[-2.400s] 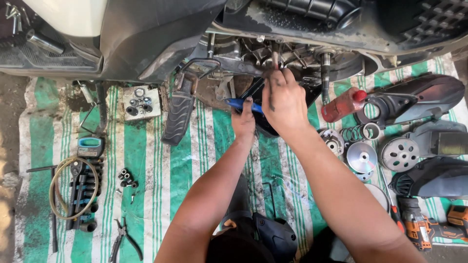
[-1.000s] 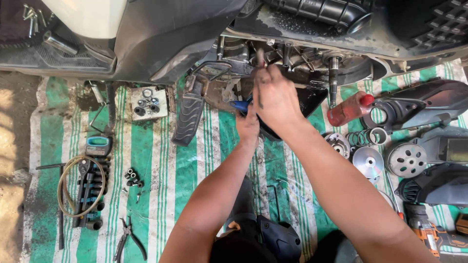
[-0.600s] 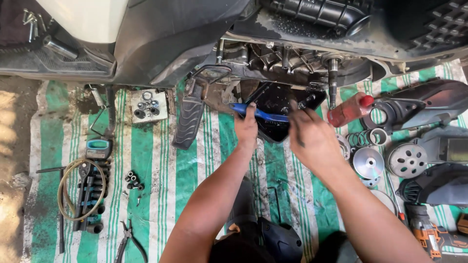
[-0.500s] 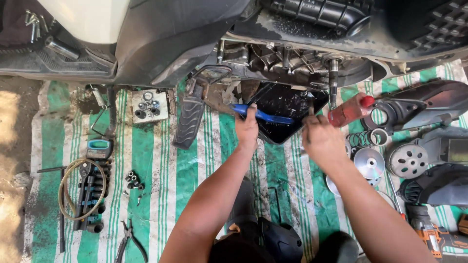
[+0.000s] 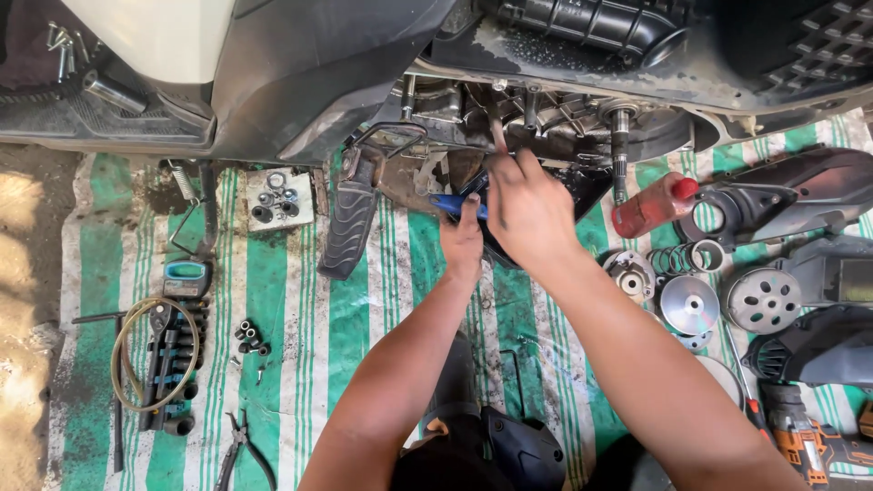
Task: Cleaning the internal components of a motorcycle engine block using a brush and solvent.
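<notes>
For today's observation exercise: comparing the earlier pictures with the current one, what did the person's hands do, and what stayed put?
The right hand, which had dropped back toward the striped mat, went up to the engine again. The left hand stayed on the blue-handled tool. The red bottle and round metal parts stayed put.

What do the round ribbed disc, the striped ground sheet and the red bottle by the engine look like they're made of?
The round ribbed disc looks like bare cast metal: dull silver sheen. The green-and-white striped ground sheet seems woven plastic tarpaulin, creased and stained. The translucent red bottle is probably plastic, with a red cap.
</notes>
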